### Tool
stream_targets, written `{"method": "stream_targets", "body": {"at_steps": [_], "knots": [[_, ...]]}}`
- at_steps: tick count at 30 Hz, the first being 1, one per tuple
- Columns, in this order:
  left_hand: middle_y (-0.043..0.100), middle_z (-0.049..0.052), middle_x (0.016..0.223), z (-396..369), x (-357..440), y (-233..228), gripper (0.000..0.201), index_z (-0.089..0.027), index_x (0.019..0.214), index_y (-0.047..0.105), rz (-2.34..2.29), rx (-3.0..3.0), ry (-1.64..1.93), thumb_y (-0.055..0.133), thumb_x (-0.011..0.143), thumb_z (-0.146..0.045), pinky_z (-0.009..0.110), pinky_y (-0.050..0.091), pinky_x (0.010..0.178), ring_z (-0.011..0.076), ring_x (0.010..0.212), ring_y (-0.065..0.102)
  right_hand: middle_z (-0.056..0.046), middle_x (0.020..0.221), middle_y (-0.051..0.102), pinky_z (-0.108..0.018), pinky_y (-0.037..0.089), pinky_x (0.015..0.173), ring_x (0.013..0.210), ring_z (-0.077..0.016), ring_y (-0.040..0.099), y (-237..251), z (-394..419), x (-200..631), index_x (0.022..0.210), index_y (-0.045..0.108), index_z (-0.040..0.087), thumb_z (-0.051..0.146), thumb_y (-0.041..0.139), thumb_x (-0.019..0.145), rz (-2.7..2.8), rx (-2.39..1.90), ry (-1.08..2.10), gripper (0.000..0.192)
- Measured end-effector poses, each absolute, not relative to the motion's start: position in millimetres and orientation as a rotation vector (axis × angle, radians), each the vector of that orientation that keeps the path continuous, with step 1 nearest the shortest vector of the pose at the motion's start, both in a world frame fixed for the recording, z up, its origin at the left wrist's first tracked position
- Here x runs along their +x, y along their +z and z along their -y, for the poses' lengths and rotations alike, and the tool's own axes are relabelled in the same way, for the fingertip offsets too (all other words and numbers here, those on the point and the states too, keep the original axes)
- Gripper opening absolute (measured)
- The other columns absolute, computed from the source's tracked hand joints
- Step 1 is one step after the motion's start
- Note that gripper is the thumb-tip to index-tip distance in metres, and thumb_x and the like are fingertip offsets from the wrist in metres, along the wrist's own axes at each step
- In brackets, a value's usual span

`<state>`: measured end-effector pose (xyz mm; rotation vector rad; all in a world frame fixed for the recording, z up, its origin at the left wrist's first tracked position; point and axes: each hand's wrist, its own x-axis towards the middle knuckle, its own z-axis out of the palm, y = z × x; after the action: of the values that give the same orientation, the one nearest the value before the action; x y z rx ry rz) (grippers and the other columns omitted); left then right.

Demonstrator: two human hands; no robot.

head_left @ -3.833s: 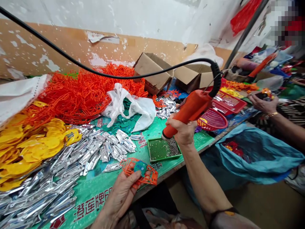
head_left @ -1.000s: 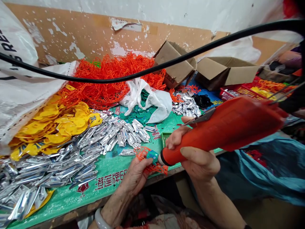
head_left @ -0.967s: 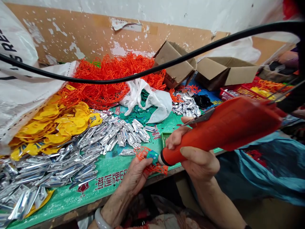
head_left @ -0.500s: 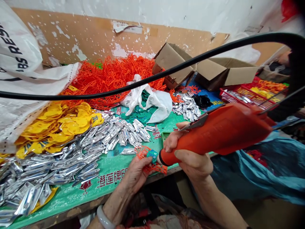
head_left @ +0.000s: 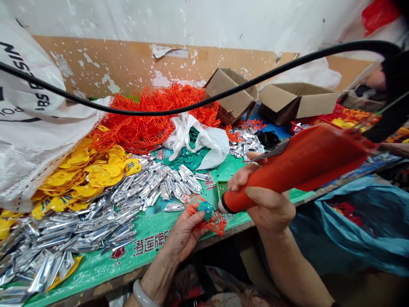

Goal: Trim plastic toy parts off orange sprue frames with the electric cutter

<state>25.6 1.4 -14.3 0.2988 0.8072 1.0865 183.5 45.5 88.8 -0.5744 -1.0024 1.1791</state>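
Observation:
My left hand point(head_left: 185, 232) is closed on an orange plastic lattice piece point(head_left: 191, 204), the thumb pressing a small green plastic part point(head_left: 206, 209) against it. Wrapped around an orange power screwdriver point(head_left: 287, 170) is my right hand point(head_left: 271, 209); some of its fingers curl over the top of the body near a flat metal lever. The tool lies slanted, its pale nose with a black ring pointing left, just beside the green part. Whether a bit shows at the nose is too small to tell. A small green basket point(head_left: 221, 187) is partly hidden behind the tool.
Shiny silver pieces point(head_left: 96, 226), yellow plastic parts point(head_left: 105, 168) and an orange lattice heap point(head_left: 143, 115) cover the bench. A white bag point(head_left: 217, 140) holds green parts. Cardboard boxes point(head_left: 297, 100) stand behind. A black cable point(head_left: 153, 113) crosses in front; a blue bag point(head_left: 358, 221) hangs right.
The screwdriver's nose has drawn slightly right, off the green part it was against. My left hand keeps its hold on the lattice piece. The camera view has shifted a little.

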Motion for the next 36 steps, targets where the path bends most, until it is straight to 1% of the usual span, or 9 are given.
{"method": "stream_targets", "body": {"at_steps": [3,6,11,15,17,24,28,32,36], "knots": [[0.073,0.005,0.085,3.7,23.8,-12.9,0.029,-0.014,0.093,0.071,-0.847,0.335,1.059,0.084,0.068,-0.019,0.028,0.059,0.069,0.0167,0.07,0.07,0.002,0.07,0.065,-0.033,0.048,0.061,0.061,-0.016,0.059,95.4,-59.5,195.6,0.084,0.065,0.021,0.012,0.073,0.061,0.972,-0.683,0.982,0.026],[0.072,0.004,0.084,9.8,20.6,-8.7,0.036,-0.014,0.099,0.072,-0.881,0.393,1.025,0.085,0.065,-0.02,0.024,0.057,0.06,0.0145,0.063,0.068,0.001,0.066,0.064,-0.031,0.047,0.057,0.057,-0.015,0.058,91.7,-78.4,210.6,0.07,0.065,0.016,0.015,0.077,0.059,0.974,-0.791,0.854,0.017],[0.074,0.004,0.088,15.7,11.6,6.9,0.038,-0.016,0.098,0.073,-1.001,0.489,1.039,0.085,0.063,-0.02,0.024,0.056,0.059,0.0142,0.064,0.067,0.001,0.064,0.062,-0.029,0.046,0.054,0.055,-0.0135,0.055,76.7,-104.0,232.4,0.066,0.064,0.015,0.024,0.082,0.056,0.982,-0.944,0.777,0.023],[0.078,0.006,0.095,14.7,3.1,17.2,0.043,-0.016,0.101,0.074,-1.002,0.579,1.102,0.087,0.06,-0.021,0.026,0.056,0.08,0.0198,0.085,0.072,0.002,0.068,0.062,-0.029,0.045,0.055,0.057,-0.0132,0.054,72.4,-114.8,240.8,0.079,0.062,0.016,0.03,0.083,0.057,1.011,-1.026,0.758,0.033],[0.079,0.006,0.096,13.8,0.1,19.3,0.043,-0.017,0.101,0.074,-1.014,0.571,1.098,0.087,0.06,-0.02,0.026,0.055,0.083,0.021,0.089,0.073,0.003,0.071,0.062,-0.029,0.045,0.057,0.06,-0.0132,0.054,73.3,-119.4,242.7,0.086,0.06,0.018,0.032,0.082,0.059,1.057,-1.047,0.74,0.037],[0.08,0.008,0.091,13.4,-3.9,13.1,0.05,-0.017,0.104,0.071,-1.02,0.334,1.094,0.089,0.058,-0.017,0.035,0.061,0.073,0.0278,0.081,0.076,0.003,0.077,0.059,-0.027,0.043,0.061,0.065,-0.012,0.05,84.3,-125.9,245.3,0.093,0.06,0.019,0.039,0.077,0.067,1.188,-1.076,0.713,0.037],[0.079,0.008,0.095,12.7,-6.7,5.0,0.049,-0.017,0.106,0.069,-1.067,0.326,1.08,0.088,0.06,-0.018,0.032,0.061,0.067,0.025,0.077,0.075,0.001,0.084,0.061,-0.028,0.045,0.067,0.071,-0.0133,0.052,87.9,-122.3,246.4,0.102,0.06,0.02,0.041,0.07,0.076,1.314,-1.084,0.746,0.035],[0.079,0.008,0.093,12.9,-6.9,1.9,0.05,-0.017,0.107,0.069,-1.097,0.336,1.065,0.088,0.06,-0.02,0.03,0.06,0.06,0.0232,0.071,0.074,-0.004,0.099,0.066,-0.032,0.05,0.076,0.086,-0.0183,0.061,81.8,-126.9,257.1,0.11,0.061,0.019,0.042,0.071,0.073,1.389,-1.062,0.862,0.045],[0.079,0.006,0.088,13.4,-4.1,2.9,0.046,-0.016,0.103,0.07,-1.075,0.268,1.079,0.087,0.06,-0.017,0.027,0.059,0.056,0.0203,0.065,0.073,-0.008,0.114,0.065,-0.033,0.055,0.073,0.091,-0.0191,0.066,59.1,-146.3,282.0,0.12,0.056,0.02,0.046,0.061,0.08,1.315,-1.183,0.881,0.048]]}}
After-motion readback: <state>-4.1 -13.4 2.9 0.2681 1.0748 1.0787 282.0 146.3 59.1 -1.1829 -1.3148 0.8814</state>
